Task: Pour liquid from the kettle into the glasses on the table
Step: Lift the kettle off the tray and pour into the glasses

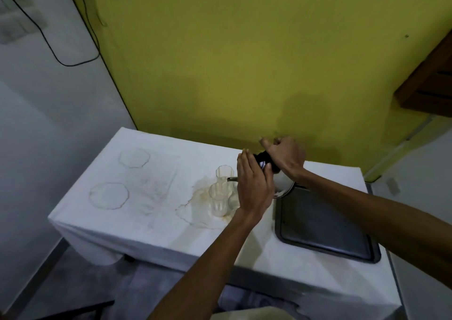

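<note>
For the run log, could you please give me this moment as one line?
step: pouring | right hand: holds kettle handle | left hand: steadies kettle | spout: over glasses | tray: empty | cloth: stained

Three glasses (218,201), one kettle (283,182), one tray (327,234)

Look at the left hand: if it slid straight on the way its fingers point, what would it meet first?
Probably the kettle: the left hand points up and away, its fingertips already at the kettle's dark top, below the right hand. Depth is unclear.
</note>
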Motion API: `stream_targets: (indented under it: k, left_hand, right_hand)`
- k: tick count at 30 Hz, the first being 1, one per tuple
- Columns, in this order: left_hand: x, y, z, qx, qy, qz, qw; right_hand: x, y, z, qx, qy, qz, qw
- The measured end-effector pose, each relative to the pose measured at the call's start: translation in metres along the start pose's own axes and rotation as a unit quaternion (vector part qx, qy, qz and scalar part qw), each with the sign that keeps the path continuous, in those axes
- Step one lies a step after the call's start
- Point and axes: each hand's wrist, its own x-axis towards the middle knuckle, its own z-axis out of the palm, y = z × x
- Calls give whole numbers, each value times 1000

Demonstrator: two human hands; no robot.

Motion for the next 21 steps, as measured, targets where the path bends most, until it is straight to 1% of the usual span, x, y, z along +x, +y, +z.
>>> stream_targets:
  k: [9,21]
  left_hand:
    - [-4,-2,-9,0,-6,-12,1000]
    - [-2,-1,-4,-3,-19,1,1000]
  right_hand:
    - [0,-6,1,-52,9,-63,997]
    - [1,2,-3,-31,13,-45,998]
